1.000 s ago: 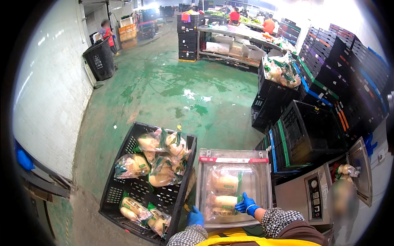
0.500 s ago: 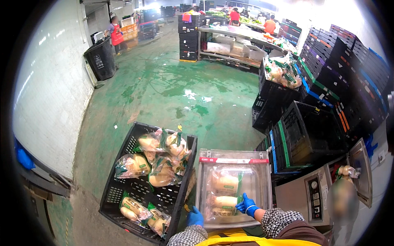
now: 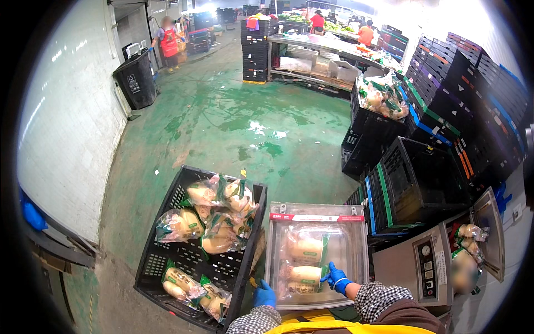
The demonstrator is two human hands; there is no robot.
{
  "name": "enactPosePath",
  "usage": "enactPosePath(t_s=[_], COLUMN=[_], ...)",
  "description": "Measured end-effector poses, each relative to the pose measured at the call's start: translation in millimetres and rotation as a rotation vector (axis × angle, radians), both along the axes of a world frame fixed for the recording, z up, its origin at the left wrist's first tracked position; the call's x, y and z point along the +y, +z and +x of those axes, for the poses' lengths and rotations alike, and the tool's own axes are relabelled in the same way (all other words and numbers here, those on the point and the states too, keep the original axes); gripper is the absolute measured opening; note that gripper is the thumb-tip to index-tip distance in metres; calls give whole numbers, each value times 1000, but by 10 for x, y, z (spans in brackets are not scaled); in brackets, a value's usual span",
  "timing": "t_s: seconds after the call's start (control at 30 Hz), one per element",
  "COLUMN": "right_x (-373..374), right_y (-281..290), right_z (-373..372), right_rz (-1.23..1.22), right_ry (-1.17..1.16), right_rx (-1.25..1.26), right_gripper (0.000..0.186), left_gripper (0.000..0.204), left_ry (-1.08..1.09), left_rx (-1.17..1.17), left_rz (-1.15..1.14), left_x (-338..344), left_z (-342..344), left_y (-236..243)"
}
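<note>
Side by side under the closed clear lid of a vacuum packing machine (image 3: 356, 261) lie two plastic bags of pale, thick pieces that look like lotus root (image 3: 306, 250). My right hand (image 3: 336, 279), in a blue glove, rests over the lid beside the lower bag; its index finger is stretched out and it holds nothing. By the machine's left edge is my blue-gloved left hand (image 3: 265, 295), fingers partly extended and nothing visible in it. To its left, a black crate (image 3: 147, 267) holds several similar bags (image 3: 222, 239).
Right of the lid, a metal machine with a control panel (image 3: 427, 264) stands near more bags (image 3: 470, 239). Black crates (image 3: 434, 178) are stacked on the right, one topped with bags (image 3: 384, 97). A dark bin (image 3: 136, 83) and a person in a red apron (image 3: 168, 44) are far left.
In the background, the person in the red apron has come closer and a little to the right. My hands have stayed nearly in place, and the lid remains closed.
</note>
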State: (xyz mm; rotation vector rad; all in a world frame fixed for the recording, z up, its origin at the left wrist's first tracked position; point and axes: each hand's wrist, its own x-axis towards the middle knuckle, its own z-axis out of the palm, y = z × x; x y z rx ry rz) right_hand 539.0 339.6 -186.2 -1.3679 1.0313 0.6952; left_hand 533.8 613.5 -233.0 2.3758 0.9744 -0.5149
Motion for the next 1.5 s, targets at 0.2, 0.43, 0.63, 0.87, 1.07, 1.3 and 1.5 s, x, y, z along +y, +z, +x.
enactPosePath(t_s=[0.2, 0.43, 0.63, 0.87, 1.07, 1.3, 1.5], right_x=[42, 53, 57, 59, 65, 59, 72], right_y=[26, 66, 52, 18, 37, 55, 33], right_z=[43, 52, 45, 34, 36, 52, 49], right_rz=[72, 103, 100, 108, 104, 99, 61], right_ry=[-70, -78, -87, -121, -103, -88, -93], right_rx=[64, 96, 87, 72, 78, 97, 85], right_gripper=[84, 86, 87, 88, 89, 89, 88], left_gripper=[61, 61, 63, 63, 61, 62, 62], left_ry=[0, 3, 0, -19, 6, 6, -13], left_rx=[25, 9, -17, -31, -57, -40, 14], left_rz=[-32, -3, 34, 47, 60, 24, -14], left_x=[12, -1, 8, 10, 2, 12, 12], left_z=[7, 2, -22, -31, -25, -30, 8], left_y=[-15, 49, -39, -75, -32, -145, 77])
